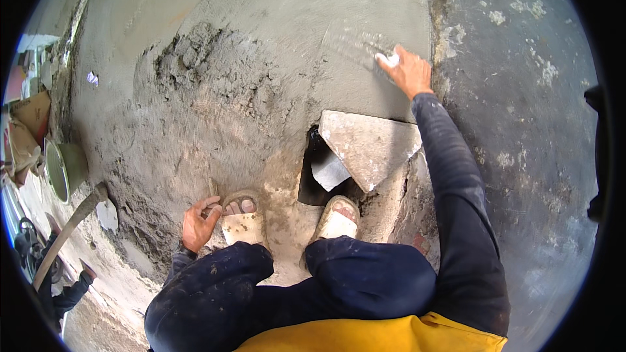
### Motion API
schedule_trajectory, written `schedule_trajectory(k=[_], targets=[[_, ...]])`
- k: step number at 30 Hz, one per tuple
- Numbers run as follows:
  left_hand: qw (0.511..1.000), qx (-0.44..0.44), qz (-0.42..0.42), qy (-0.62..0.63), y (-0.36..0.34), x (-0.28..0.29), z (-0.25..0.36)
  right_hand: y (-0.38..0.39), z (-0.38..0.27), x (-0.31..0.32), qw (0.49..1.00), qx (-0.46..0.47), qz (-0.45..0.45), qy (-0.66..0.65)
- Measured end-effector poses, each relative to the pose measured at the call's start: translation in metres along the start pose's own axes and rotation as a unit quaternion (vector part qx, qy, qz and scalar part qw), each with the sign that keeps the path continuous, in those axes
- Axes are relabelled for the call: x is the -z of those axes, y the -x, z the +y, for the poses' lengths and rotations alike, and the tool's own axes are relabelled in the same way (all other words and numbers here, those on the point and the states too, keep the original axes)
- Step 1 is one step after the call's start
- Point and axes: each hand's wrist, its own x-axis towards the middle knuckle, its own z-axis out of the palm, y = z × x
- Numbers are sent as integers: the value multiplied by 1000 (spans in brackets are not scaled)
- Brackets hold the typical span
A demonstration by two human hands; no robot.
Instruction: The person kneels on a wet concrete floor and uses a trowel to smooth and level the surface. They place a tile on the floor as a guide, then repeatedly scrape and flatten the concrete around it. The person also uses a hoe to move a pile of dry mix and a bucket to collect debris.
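My right hand grips the white handle of a motion-blurred trowel on wet grey cement at the upper right of the patch. My left hand hangs beside my left sandal, fingers loosely bent and apart, with nothing visible in them. Between my right sandal and the trowel is a dark square hole, partly covered by a tilted concrete slab, with a pale block inside it. Rough, lumpy mortar lies on the upper left of the surface.
At the left are a green bucket, cardboard boxes, a long curved wooden tool handle and, at the lower left, part of another person in dark clothing. A darker, stained floor borders the fresh cement on the right.
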Motion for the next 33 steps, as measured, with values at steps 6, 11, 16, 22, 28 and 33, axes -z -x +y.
schedule_trajectory(k=[6,11,16,22,28,33], targets=[[997,-46,34,45,-7,-1,-15,9,7,22,958,-126,110,-233],[998,9,23,64,-1,0,-32,40,43,28,877,-270,72,-392],[998,3,17,53,-1,8,-38,26,69,-4,880,-284,43,-379],[997,31,21,62,-1,11,-33,9,29,-29,829,-272,53,-486],[999,-21,10,35,-13,5,-5,-3,-77,-29,845,-155,14,-512],[998,-56,-17,-11,-25,2,16,8,-151,-11,849,-91,-143,-500]])
